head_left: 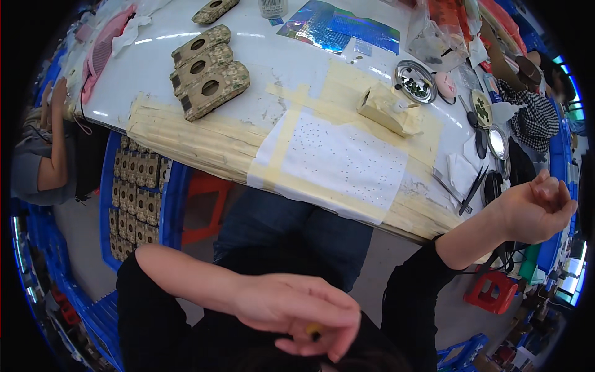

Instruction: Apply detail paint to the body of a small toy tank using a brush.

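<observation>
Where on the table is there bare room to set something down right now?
Free: the white tabletop left of the stacked camouflage cases, and the taped strip between those cases and the dotted white sheet. Crowded: the right end, with round metal dishes, tweezers and bags.

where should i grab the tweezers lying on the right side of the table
Pinch the tweezers at the joined upper end, coming from above. They lie flat and slanted on the table, tips toward its near edge, so the closed end probably gives the firmest hold.
</observation>
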A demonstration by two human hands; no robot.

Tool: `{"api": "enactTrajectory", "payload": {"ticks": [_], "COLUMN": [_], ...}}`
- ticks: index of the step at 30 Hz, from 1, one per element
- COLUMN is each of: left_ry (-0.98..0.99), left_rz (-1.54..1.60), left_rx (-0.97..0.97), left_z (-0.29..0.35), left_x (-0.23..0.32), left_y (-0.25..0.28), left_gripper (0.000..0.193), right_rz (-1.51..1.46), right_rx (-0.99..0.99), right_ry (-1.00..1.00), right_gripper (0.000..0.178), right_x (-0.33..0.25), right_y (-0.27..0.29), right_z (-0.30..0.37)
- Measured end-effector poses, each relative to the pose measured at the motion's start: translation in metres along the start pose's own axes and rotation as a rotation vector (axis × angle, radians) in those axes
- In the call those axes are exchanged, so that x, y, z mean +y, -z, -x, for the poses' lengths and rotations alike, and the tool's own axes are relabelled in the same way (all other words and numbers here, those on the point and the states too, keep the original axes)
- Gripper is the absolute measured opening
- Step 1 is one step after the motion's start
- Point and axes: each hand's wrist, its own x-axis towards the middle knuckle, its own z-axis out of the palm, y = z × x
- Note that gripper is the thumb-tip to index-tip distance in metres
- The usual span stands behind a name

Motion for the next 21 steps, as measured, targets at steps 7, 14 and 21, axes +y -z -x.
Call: {"api": "enactTrajectory", "payload": {"ticks": [7, 14, 21], "left_ry": [-0.836, -1.612, -1.574], "left_rz": [0.34, 0.296, 0.27], "left_rx": [1.269, 1.266, 1.37], "left_z": [0.14, 0.132, 0.12], "left_x": [-0.034, 0.076, 0.116], "left_y": [0.227, 0.303, 0.32], "left_gripper": [0.022, 0.029, 0.029], "right_rz": [-0.04, 0.132, 0.097], "right_rx": [-0.045, -0.156, -0.177], "right_ry": [0.058, 0.151, 0.144], "right_gripper": [0.033, 0.038, 0.043], "right_x": [-0.022, -0.018, -0.02], "right_y": [-0.003, -0.008, -0.011], "right_z": [0.007, 0.014, 0.017]}}
